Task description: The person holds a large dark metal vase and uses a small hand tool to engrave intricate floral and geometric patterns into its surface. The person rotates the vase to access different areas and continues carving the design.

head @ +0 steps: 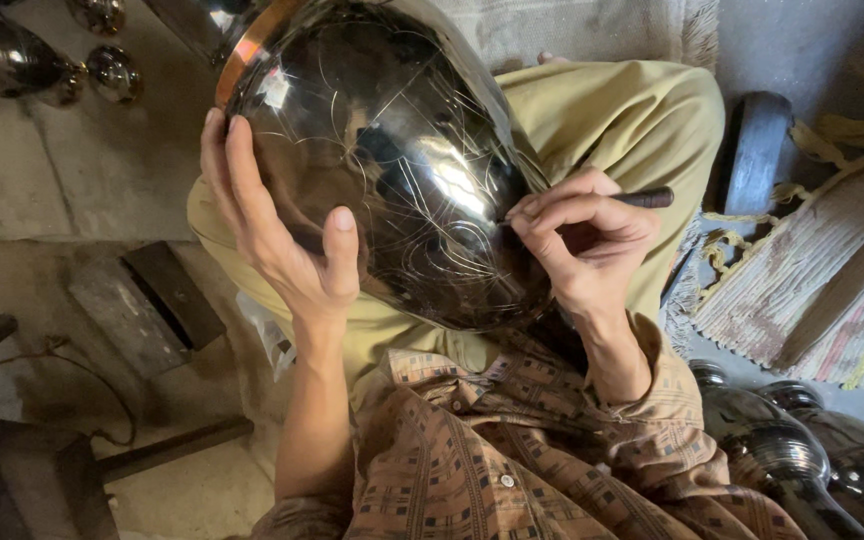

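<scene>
I see the left hand point(277, 235) with fingers spread flat against the dark metal pot point(392, 160) resting on the lap; right hand point(582, 240) fingers pinch an engraving tool point(642, 198), tip touching the pot.

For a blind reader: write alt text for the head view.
A person's left hand steadies a dark, shiny metal vessel on their lap while the right hand presses a thin engraving tool to its line-scratched surface. More dark metal pots stand nearby.
</scene>
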